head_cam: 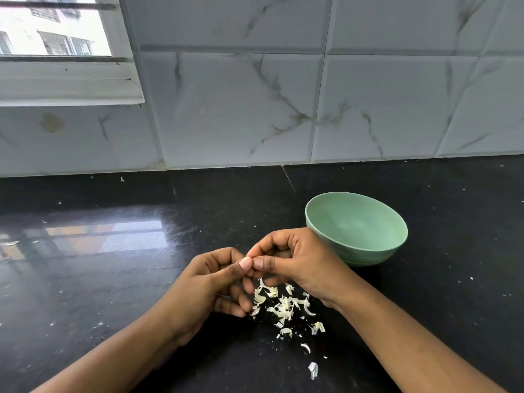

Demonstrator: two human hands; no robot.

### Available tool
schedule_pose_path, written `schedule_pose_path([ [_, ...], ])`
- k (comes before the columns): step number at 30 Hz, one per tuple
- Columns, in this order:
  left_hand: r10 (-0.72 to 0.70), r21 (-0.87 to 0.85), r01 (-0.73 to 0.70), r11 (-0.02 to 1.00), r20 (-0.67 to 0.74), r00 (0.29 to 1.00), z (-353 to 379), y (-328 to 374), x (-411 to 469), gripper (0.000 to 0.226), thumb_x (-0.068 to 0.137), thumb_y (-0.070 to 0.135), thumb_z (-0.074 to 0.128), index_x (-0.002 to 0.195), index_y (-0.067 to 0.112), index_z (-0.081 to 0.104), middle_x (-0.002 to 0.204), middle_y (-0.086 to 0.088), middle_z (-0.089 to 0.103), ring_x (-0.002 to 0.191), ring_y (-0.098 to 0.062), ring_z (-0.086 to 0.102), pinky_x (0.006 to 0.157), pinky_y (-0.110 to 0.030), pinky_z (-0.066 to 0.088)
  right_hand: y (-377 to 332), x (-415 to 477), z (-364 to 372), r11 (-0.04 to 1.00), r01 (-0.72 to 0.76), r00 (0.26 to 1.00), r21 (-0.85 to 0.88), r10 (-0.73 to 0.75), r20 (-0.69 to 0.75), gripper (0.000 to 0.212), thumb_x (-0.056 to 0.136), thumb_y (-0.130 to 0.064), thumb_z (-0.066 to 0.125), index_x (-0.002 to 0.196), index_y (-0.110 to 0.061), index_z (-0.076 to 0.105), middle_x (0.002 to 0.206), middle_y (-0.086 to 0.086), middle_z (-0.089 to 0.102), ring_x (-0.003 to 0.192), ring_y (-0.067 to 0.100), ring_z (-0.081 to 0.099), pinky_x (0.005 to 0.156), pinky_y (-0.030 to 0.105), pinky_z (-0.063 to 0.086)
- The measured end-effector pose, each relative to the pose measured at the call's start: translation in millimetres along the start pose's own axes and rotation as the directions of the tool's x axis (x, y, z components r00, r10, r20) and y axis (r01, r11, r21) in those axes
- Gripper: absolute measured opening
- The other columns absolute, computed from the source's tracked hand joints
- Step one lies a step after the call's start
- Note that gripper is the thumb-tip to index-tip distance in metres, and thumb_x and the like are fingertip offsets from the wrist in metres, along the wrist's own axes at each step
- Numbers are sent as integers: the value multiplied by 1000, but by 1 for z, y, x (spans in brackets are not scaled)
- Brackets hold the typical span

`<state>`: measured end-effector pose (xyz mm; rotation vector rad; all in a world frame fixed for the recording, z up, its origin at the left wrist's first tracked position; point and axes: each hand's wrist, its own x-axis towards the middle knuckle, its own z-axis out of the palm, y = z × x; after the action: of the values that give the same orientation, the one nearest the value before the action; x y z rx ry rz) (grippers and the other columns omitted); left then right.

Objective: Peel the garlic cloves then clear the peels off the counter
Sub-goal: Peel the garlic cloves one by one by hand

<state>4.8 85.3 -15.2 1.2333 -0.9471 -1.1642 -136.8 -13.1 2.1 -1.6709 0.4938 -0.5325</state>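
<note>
My left hand (pixel 215 282) and my right hand (pixel 295 262) meet above the black counter (pixel 113 293), thumbs touching tip to tip. Their curled fingers close round a garlic clove that is almost wholly hidden between them. A pile of white garlic peels (pixel 283 304) lies on the counter just below and in front of both hands. One larger loose peel (pixel 313 370) lies nearer the front edge. A pale green bowl (pixel 368 251) stands right behind my right hand; the part of its inside that shows holds nothing.
A marble-patterned tiled wall (pixel 255 109) rises at the back of the counter. A window (pixel 56 38) with a white sill sits at the upper left. Small peel scraps (pixel 11 243) dot the counter's left side.
</note>
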Motion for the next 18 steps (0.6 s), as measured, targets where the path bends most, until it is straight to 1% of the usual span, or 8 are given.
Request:
schedule_pose_path([
  [4, 10, -53, -7, 999, 44, 999, -1, 2, 0, 17, 82, 21, 69, 68, 13, 66, 64, -13, 60, 44, -17, 59, 41, -22, 50, -2, 0, -3, 996, -18, 1000, 84, 17, 18, 8, 86, -1, 64, 86, -8, 68, 72, 2, 69, 68, 7, 67, 58, 18, 54],
  [6, 13, -67, -10, 998, 45, 999, -1, 3, 0, 16, 83, 20, 66, 68, 13, 66, 66, -13, 61, 45, -17, 59, 41, -22, 51, -3, 0, -4, 993, -32, 999, 116, 31, 14, 7, 87, -1, 62, 87, -7, 67, 72, 2, 70, 68, 8, 68, 59, 19, 56],
  [9, 27, -38, -27, 999, 24, 999, -2, 4, -1, 14, 78, 20, 61, 70, 11, 67, 69, -15, 64, 47, -17, 60, 42, -22, 51, -2, 0, -5, 991, -39, 999, 131, 37, 17, 6, 87, -2, 63, 88, -7, 66, 75, 2, 69, 70, 8, 68, 59, 21, 57],
  [11, 35, -4, -35, 999, 8, 999, -2, 4, -1, 14, 76, 22, 64, 70, 10, 68, 71, -17, 66, 49, -18, 61, 44, -22, 50, -1, -1, -3, 995, -28, 999, 100, 25, 31, 7, 84, -3, 66, 91, -7, 66, 76, 1, 69, 70, 8, 67, 59, 20, 56],
  [14, 31, 35, -31, 999, 8, 999, -3, 4, -1, 15, 74, 25, 77, 68, 13, 70, 74, -19, 68, 51, -18, 62, 45, -22, 50, 1, 0, -1, 999, 15, 1000, -42, -15, -3, 11, 78, -10, 75, 87, -10, 68, 77, 6, 70, 69, 11, 65, 60, 21, 55],
  [16, 32, 43, -33, 999, 11, 999, -3, 4, -1, 16, 75, 27, 74, 68, 13, 70, 76, -20, 68, 52, -19, 63, 45, -23, 51, 2, 1, -1, 995, 43, 998, -86, -46, -35, 9, 77, -12, 77, 81, -14, 69, 79, 13, 72, 69, 14, 66, 62, 23, 56],
  [18, 51, 59, -51, 997, -8, 999, -2, 4, -1, 18, 80, 23, 73, 68, 11, 68, 74, -20, 68, 51, -21, 63, 45, -23, 50, 2, 1, -1, 994, 65, 997, -92, -69, -44, 9, 78, -11, 76, 77, -17, 69, 79, 14, 72, 70, 15, 66, 64, 25, 57],
])
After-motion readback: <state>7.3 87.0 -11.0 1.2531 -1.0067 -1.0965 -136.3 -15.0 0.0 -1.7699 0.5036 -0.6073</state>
